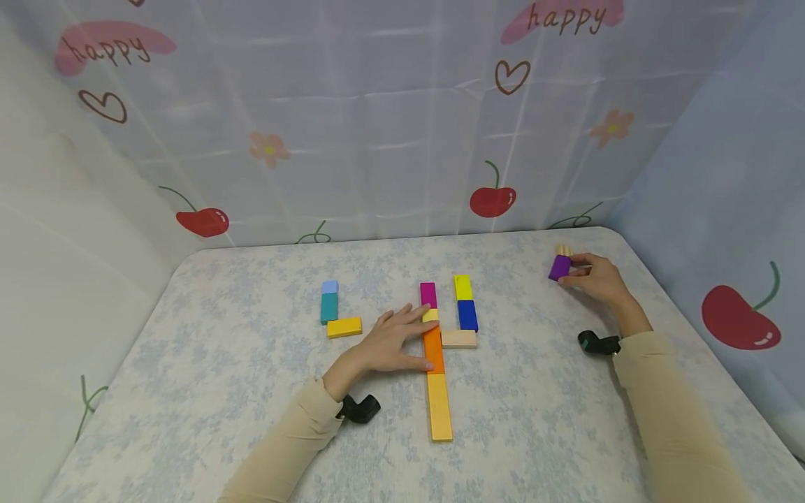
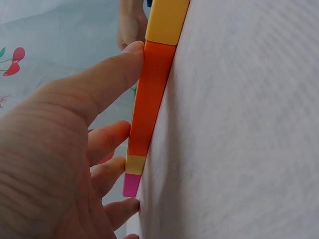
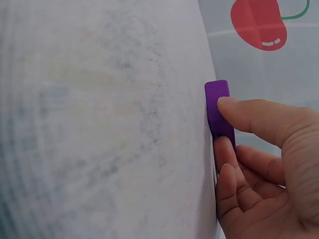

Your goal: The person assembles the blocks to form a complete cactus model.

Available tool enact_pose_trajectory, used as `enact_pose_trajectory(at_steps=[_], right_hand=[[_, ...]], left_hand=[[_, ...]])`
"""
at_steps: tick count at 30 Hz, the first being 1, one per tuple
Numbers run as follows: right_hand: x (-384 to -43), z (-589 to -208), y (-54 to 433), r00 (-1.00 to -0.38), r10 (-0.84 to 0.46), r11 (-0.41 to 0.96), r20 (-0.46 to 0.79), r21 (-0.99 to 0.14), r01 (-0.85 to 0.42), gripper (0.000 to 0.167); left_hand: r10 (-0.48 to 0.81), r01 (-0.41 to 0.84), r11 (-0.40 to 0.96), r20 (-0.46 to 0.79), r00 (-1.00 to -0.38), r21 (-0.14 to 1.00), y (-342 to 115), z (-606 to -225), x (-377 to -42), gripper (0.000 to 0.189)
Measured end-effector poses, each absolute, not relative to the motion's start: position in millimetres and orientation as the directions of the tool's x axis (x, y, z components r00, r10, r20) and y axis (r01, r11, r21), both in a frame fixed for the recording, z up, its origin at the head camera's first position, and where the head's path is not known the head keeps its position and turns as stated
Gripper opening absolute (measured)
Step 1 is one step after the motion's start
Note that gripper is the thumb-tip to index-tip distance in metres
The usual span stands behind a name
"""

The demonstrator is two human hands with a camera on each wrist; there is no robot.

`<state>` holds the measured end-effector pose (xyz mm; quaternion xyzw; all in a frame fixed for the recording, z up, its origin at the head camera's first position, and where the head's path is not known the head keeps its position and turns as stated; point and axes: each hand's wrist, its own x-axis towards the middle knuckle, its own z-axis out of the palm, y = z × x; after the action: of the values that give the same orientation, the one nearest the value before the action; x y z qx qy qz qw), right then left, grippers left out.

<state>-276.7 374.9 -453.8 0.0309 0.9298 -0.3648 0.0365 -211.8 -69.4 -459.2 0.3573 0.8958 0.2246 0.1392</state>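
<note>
My left hand (image 1: pixel 393 342) lies over a straight column of blocks, its fingers spread. The thumb tip rests on the orange block (image 2: pixel 153 94), and the other fingertips reach along the column toward the small yellow block (image 2: pixel 135 164) and the magenta block (image 1: pixel 428 295). A long light-orange block (image 1: pixel 440 409) continues the column on the near side. At the far right of the table, my right hand (image 1: pixel 594 279) pinches a purple block (image 3: pixel 217 107) between thumb and fingers. Small pale wooden pieces (image 1: pixel 563 249) show just beyond the purple block.
Right of the column, a pale wood block (image 1: pixel 459 339) adjoins it, with a blue block (image 1: pixel 468 316) and a bright yellow block (image 1: pixel 462 287) beyond. To the left are a yellow block (image 1: pixel 344 327), a teal block (image 1: pixel 330 308) and a light-blue block (image 1: pixel 330 286). Printed curtains surround the table.
</note>
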Motion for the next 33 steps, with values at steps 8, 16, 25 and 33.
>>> enact_pose_trajectory(at_steps=[8, 16, 25, 33], right_hand=[[-275.4, -454.8, 374.6, -0.997, 0.044, 0.735, -0.063, -0.674, 0.075, 0.070], [-275.7, -455.3, 374.2, -0.996, 0.047, 0.726, -0.070, -0.682, 0.082, 0.073], [-276.0, -455.0, 373.5, -0.996, 0.022, 0.719, -0.090, -0.691, 0.078, 0.074], [-276.4, -450.5, 370.8, -0.995, 0.005, 0.737, -0.098, -0.672, 0.070, 0.075]], left_hand=[[0.709, 0.583, 0.632, -0.076, -0.702, 0.511, -69.0, -458.5, -211.2, 0.077], [0.708, 0.582, 0.634, -0.079, -0.702, 0.509, -69.5, -458.3, -210.4, 0.077], [0.708, 0.582, 0.636, -0.082, -0.702, 0.506, -69.4, -458.7, -211.2, 0.077], [0.709, 0.581, 0.633, -0.082, -0.700, 0.512, -68.6, -458.4, -210.8, 0.076]])
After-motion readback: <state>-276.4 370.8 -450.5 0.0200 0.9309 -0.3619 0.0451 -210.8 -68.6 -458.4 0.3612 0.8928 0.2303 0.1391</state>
